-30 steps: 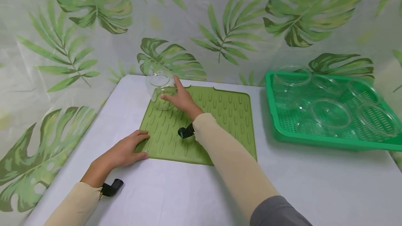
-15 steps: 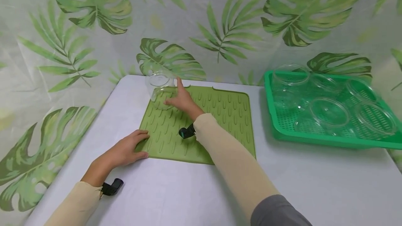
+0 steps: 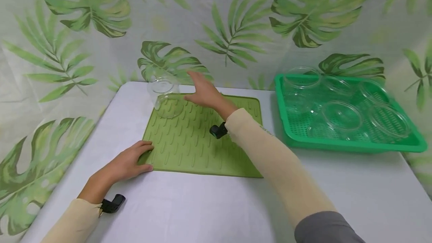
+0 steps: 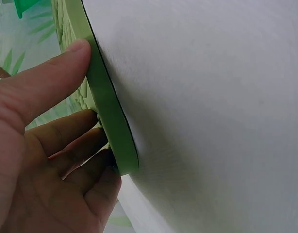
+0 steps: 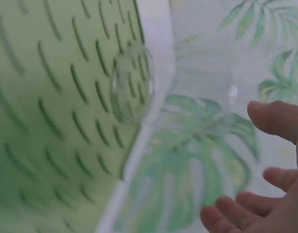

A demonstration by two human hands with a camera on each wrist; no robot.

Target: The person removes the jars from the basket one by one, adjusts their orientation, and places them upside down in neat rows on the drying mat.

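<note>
A clear plastic cup point(image 3: 166, 99) stands upside down on the far left corner of the green drying mat point(image 3: 195, 141), its wide rim on the ribs. To the right of it, over the mat's back edge, my right hand point(image 3: 206, 92) hovers with fingers spread and nothing in them. The right wrist view shows a gap between that hand and the faint cup point(image 5: 132, 85). My left hand point(image 3: 126, 163) holds the mat's near left corner. In the left wrist view its thumb point(image 4: 66, 68) lies on the front rim, while bent fingers meet the left edge.
On the right stands a green perforated basket point(image 3: 287, 134) with several clear cups point(image 3: 342, 114) in it. A white cloth point(image 3: 189, 209) covers the table. Behind it hangs a leaf-patterned curtain point(image 3: 233, 18).
My right hand has let go of the upturned cup and drawn away to the right. The cup stays on the mat, and my left hand stays at the corner. The head view has turned slightly right.
</note>
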